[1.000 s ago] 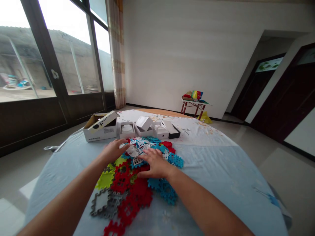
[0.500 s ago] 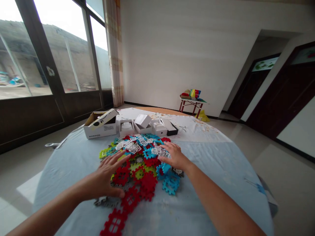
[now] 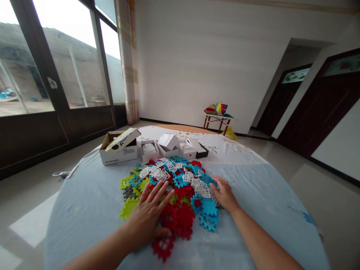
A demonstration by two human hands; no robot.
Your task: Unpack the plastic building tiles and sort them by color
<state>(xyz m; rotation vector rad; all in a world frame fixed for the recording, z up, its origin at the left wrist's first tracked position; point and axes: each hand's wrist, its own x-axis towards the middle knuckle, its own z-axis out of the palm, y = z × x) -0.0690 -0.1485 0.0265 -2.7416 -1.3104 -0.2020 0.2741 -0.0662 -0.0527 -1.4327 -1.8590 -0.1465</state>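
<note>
A heap of plastic interlocking building pieces lies on the table in front of me. My left hand (image 3: 152, 212) rests spread over the near left of the heap, its thumb by a red piece (image 3: 163, 247) at the front edge. More red pieces (image 3: 182, 221) show beside its fingers, and a lime green piece (image 3: 129, 208) lies to its left. At the heap's right side is my right hand (image 3: 224, 194), fingers slightly bent and apart, touching the edge near white lattice pieces (image 3: 201, 185). Blue pieces (image 3: 209, 207) sit just left of it. Neither hand grips anything visible.
Behind the heap stand an open white carton (image 3: 120, 152) and several small white boxes (image 3: 168, 141), one by a black box (image 3: 203, 153). A light blue cloth (image 3: 253, 202) covers the round table. A small side table (image 3: 219, 115) holding colourful things stands by the far wall.
My left hand has moved right onto the pieces, and the front red pieces have shifted inward. My right hand has moved outward to the heap's right edge, and white pieces there lie more spread.
</note>
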